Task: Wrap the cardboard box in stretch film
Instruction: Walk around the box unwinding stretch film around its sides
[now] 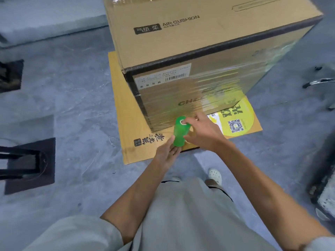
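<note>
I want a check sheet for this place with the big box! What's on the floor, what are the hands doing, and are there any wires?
Surface: grey floor; a flat cardboard sheet lies on it under the box.
Job's things: cardboard box stands on the sheet, with stretch film already over its near side; green film roll is close to the box's lower corner.
Clutter: dark mats at the left.
Grips: left hand holds the roll's lower end; right hand holds its upper end.
Cables: nothing seen.
Surroundings: a dark object at the right edge, unclear what.
</note>
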